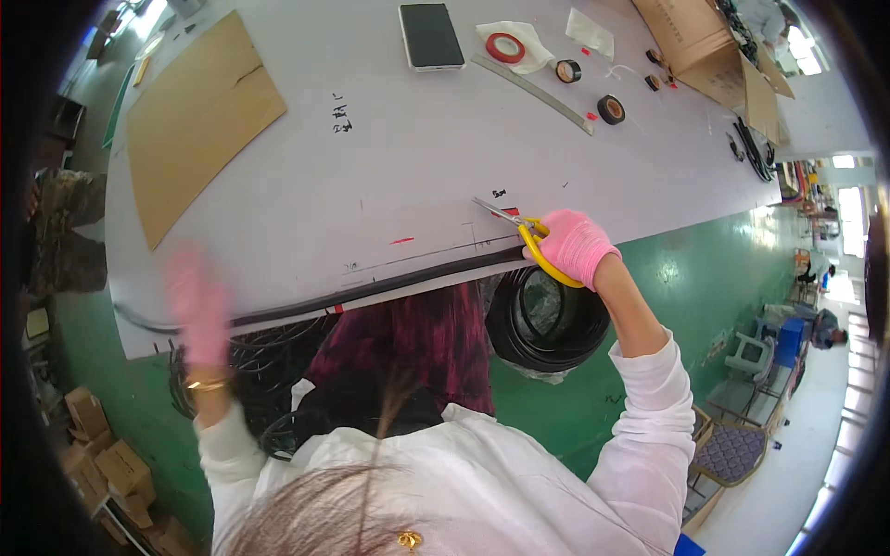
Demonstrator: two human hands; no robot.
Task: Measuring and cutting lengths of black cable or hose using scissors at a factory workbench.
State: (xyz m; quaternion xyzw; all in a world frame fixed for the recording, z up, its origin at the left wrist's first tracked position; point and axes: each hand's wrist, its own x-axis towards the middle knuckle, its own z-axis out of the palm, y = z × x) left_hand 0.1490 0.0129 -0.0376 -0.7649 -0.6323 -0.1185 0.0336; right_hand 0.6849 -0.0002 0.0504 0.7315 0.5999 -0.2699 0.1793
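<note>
Your right hand in its pink glove (577, 246) grips the yellow-handled scissors (525, 235) | blades near the long black tube's (371, 289) end at the white table (389, 176) edge | looks uncut | blurry left hand (199, 310): can't tell.

I see pink gloves on both the left hand (199, 310) and the right hand (577, 246). The scissors (524, 232) have yellow handles and silver blades. The tube (371, 290) near the table edge is black, as is the coil (547, 324) at lower centre. The table (389, 167) is white; the cardboard sheet (195, 111) at upper left is brown. The tape roll (505, 47) at top is red. The floor (705, 278) is green.
</note>
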